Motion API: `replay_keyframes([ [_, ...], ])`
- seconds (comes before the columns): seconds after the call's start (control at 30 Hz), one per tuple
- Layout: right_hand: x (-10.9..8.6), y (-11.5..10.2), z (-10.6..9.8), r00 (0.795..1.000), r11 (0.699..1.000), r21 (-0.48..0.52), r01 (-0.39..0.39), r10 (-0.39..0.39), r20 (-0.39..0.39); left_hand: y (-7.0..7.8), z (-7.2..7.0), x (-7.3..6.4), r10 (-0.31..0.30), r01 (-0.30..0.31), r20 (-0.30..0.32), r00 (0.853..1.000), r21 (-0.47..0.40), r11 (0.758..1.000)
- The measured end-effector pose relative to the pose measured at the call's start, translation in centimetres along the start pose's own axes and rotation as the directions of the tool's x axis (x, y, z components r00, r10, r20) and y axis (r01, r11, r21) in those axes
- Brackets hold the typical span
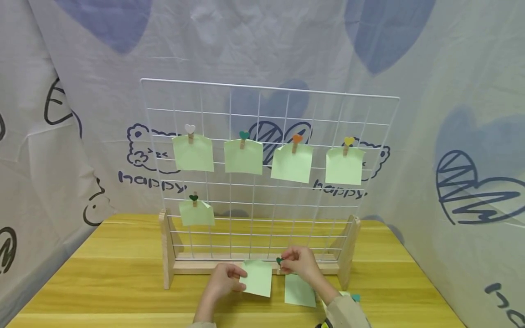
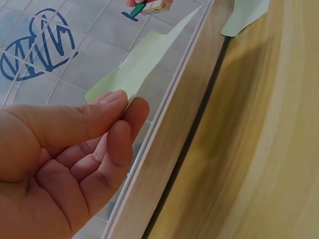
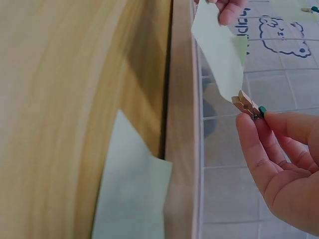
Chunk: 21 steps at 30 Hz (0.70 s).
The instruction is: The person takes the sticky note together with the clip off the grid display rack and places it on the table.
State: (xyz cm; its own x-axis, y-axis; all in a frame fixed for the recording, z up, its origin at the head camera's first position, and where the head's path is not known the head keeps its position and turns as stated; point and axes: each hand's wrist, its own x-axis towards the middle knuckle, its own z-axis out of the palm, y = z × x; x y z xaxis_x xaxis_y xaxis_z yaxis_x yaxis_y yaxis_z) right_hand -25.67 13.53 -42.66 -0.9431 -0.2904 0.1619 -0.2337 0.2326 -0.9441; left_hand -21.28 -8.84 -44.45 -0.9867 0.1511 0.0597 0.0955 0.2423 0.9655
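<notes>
Between thumb and forefinger, my left hand (image 1: 224, 283) pinches the left edge of a pale green sticky note (image 1: 257, 278), held up before the rack's wooden base. My right hand (image 1: 301, 263) pinches a small wooden clothespin (image 3: 245, 104) with a dark green heart (image 1: 280, 261). In the right wrist view the clothespin's tip is right at the note's corner. A second green note (image 1: 300, 290) lies on the table under my right wrist. Behind both hands stands a white wire grid (image 1: 270, 196), with several green notes clipped along its upper part and one note (image 1: 197, 213) at lower left.
Wooden feet (image 1: 166, 250) hold the grid upright on the wood-grain table (image 1: 102, 273). Beside my right sleeve, more paper and a teal piece (image 1: 355, 298) show partly. A printed white curtain (image 1: 262, 41) hangs behind and around the table.
</notes>
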Motion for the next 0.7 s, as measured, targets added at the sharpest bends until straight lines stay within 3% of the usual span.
replay_keyframes([
  [0.43,-0.5,1.8,0.0,0.987,0.992,-0.050,-0.113,0.118,0.112,-0.3,0.3,-0.1,-0.037,0.037,0.009,0.999,0.035,0.999],
  [0.7,-0.7,2.5,0.6,0.975,0.982,-0.097,-0.159,0.172,0.140,-0.8,0.8,-0.2,-0.064,0.063,0.041,0.997,0.028,0.998],
])
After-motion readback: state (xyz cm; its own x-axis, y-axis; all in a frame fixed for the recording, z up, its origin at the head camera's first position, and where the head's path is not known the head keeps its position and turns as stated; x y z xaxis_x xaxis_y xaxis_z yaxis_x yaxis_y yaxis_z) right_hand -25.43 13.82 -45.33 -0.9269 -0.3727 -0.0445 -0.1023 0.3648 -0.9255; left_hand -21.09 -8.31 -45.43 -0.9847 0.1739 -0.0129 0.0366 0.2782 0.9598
